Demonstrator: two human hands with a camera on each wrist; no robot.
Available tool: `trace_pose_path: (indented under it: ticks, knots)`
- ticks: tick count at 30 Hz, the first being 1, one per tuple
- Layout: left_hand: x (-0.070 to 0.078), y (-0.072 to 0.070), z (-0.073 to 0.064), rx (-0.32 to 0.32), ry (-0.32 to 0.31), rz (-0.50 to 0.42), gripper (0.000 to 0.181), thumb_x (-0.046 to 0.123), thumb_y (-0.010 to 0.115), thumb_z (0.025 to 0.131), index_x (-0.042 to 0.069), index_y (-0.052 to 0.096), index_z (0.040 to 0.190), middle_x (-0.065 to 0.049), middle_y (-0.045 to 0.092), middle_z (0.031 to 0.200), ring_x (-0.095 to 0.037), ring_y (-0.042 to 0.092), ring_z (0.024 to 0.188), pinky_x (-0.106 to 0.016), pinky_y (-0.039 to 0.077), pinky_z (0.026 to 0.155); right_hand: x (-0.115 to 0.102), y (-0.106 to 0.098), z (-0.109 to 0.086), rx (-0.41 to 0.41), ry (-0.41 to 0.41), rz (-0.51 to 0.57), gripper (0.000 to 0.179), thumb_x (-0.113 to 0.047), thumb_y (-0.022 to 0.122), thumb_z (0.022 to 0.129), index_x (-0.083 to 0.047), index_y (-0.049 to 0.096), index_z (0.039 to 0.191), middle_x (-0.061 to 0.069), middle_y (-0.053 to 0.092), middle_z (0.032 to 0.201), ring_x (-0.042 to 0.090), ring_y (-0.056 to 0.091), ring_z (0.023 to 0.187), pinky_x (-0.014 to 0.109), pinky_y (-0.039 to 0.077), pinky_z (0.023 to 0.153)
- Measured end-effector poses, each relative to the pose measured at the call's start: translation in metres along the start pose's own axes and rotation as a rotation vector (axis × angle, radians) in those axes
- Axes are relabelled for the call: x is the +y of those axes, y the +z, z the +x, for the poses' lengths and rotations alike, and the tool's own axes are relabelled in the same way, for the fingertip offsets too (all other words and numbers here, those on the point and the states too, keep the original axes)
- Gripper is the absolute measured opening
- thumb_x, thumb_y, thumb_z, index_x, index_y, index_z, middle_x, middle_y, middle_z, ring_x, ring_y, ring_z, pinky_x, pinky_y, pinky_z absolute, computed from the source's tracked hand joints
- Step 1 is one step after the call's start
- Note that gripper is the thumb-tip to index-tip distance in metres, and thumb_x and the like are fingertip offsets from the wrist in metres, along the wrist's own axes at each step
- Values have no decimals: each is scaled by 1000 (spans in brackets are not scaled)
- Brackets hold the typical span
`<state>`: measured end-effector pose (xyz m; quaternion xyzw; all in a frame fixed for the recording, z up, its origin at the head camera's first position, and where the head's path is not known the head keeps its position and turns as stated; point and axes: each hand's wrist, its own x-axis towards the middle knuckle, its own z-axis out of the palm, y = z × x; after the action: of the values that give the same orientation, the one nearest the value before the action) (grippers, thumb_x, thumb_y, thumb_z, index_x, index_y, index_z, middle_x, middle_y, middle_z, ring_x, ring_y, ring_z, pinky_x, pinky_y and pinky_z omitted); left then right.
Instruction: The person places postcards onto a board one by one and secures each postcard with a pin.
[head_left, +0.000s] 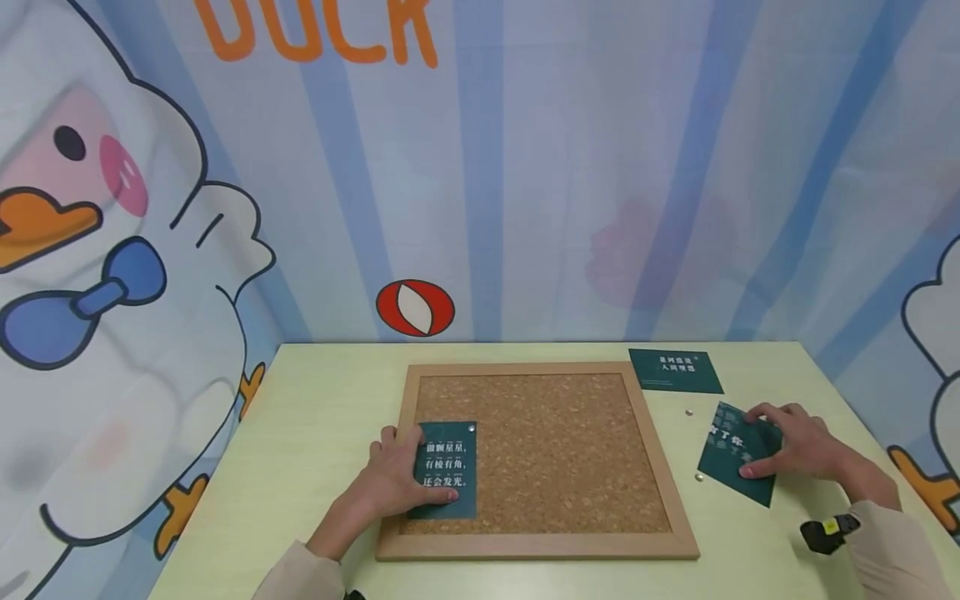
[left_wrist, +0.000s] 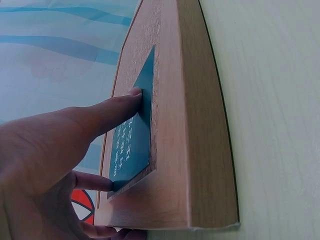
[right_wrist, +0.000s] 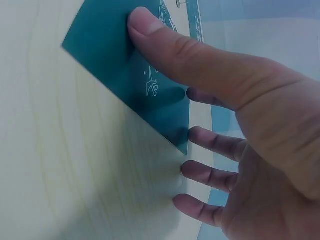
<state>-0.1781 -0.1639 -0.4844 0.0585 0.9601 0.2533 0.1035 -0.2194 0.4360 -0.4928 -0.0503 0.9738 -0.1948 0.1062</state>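
My left hand [head_left: 392, 475] rests at the left side of a framed corkboard, its thumb pressing a dark green card [head_left: 450, 454] with white writing against the cork. In the left wrist view, another fingertip touches the edge of that card [left_wrist: 135, 145]. A small pushpin [head_left: 471, 428] sits at its upper right corner. Off to the right, my right hand [head_left: 806, 446] holds a second green card [head_left: 731, 458], which is turned at a slant. The right wrist view has the thumb on that card's face [right_wrist: 105, 45] and fingertips along its edge.
The corkboard [head_left: 562, 458] lies on the pale table [head_left: 322, 400]. A third green card [head_left: 675, 372] lies by its upper right corner. Two loose pushpins, one upper pushpin [head_left: 689, 412] and one lower pushpin [head_left: 700, 477], are near the right-hand card. A printed curtain [head_left: 555, 167] hangs behind.
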Motion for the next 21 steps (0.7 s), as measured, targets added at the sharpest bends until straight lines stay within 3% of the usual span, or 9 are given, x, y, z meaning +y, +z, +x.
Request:
trace_pose_path:
  ticks: [9, 21]
  knots:
    - [-1, 2, 1, -4, -20, 5, 109, 67, 90, 66, 8, 45, 146, -22, 40, 134, -38, 44, 117, -59, 53, 88, 2, 1, 3, -24, 7, -23, 104, -58, 96, 62, -5, 37, 130, 40, 44, 115, 60, 40, 102, 69, 42, 81]
    - [-1, 2, 1, -1, -12, 2, 110, 65, 91, 66, 7, 44, 147, -23, 39, 134, -39, 43, 117, -60, 53, 88, 3, 3, -1, -41, 73, -33, 110, -59, 95, 63, 9, 33, 124, 40, 42, 108, 55, 45, 99, 67, 44, 82]
